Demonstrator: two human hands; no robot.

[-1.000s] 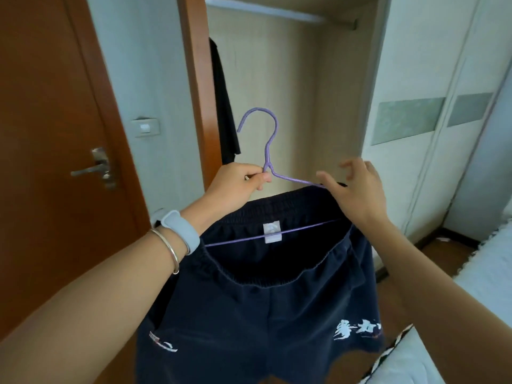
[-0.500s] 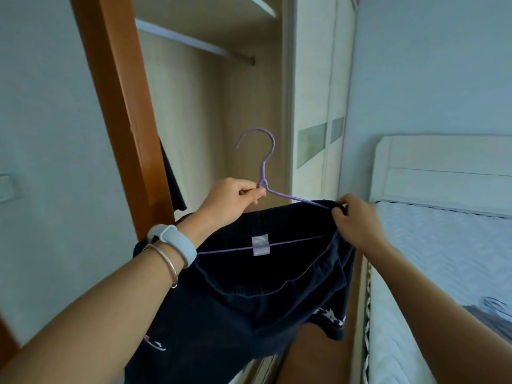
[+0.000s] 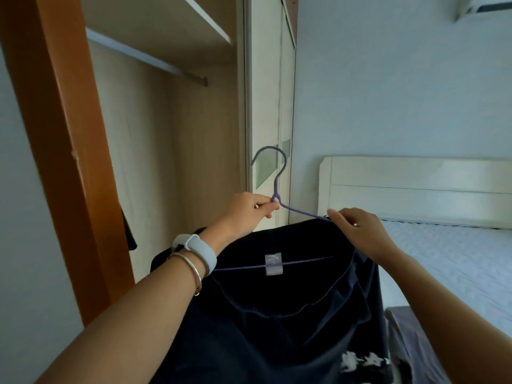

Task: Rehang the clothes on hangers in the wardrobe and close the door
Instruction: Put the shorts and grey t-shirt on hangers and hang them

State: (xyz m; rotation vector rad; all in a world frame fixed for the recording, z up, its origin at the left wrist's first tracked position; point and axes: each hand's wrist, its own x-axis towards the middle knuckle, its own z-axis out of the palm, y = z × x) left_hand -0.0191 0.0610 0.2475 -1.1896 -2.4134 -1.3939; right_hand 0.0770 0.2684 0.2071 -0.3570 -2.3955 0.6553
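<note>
A purple wire hanger [image 3: 277, 184] carries dark navy shorts [image 3: 277, 314] with a white print near the hem. My left hand [image 3: 249, 214] pinches the hanger at the base of its hook. My right hand [image 3: 357, 231] grips the shorts' waistband at the hanger's right shoulder. The hook points up, well below the wardrobe rail [image 3: 144, 55]. The open wardrobe [image 3: 171, 151] stands behind and left of the hanger; a dark garment [image 3: 128, 234] hangs at its left edge, mostly hidden by the orange-brown door frame [image 3: 69, 151].
A white sliding wardrobe door [image 3: 266, 106] stands just behind the hook. A bed with a pale headboard [image 3: 415, 189] and quilted mattress [image 3: 457, 267] fills the right. A grey-purple garment [image 3: 410, 342] lies on the bed's near edge. An air conditioner [image 3: 484, 5] shows top right.
The view has swung right and up, from the room door to the wardrobe's right side and the bed. My right hand has closed on the waistband; both hands keep the hanger in front of me.
</note>
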